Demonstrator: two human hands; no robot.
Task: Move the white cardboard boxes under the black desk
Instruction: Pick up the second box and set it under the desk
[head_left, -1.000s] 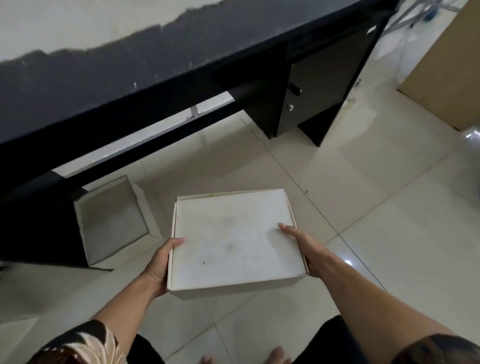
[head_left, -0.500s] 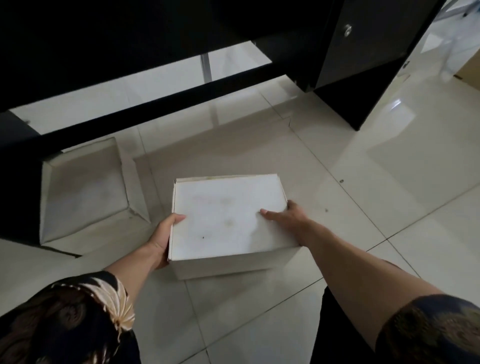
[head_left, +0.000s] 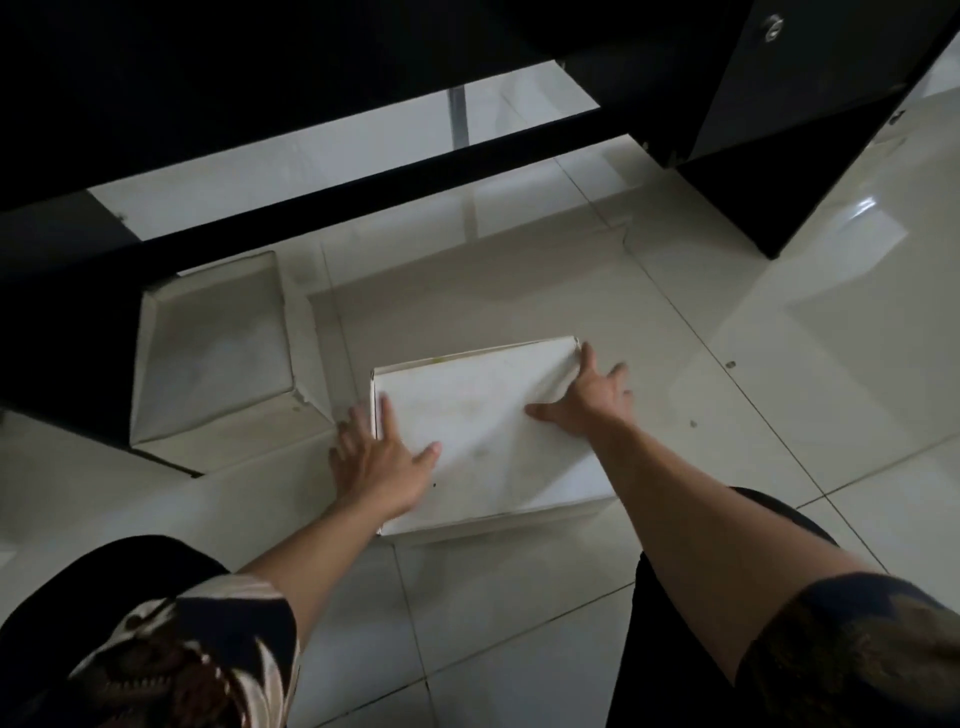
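The pale tiled floor (head_left: 727, 322) fills most of the view, glossy, with thin grout lines. Across the top runs the black counter (head_left: 260, 78), seen from low down; a dark crossbar (head_left: 363, 192) spans its legroom close to the floor, and its cupboard section at the right carries a small round metal knob (head_left: 772, 27).

One white cardboard box (head_left: 218, 353) sits on the floor at the left, its far and left sides tucked into the shadow under the counter. A second white box (head_left: 488, 441) rests flat on the tiles just to the right of it and nearer the person, out in front of the counter's edge, not touching the first box.

Both arms reach forward, patterned short sleeves and dark trousers showing at the bottom. The left hand (head_left: 374, 462) lies flat with fingers spread over the near box's left edge, thumb on the lid. The right hand (head_left: 587, 400) is likewise flat and spread wide on the lid by the far right corner, its outer fingers past the right edge. Neither hand curls round anything.
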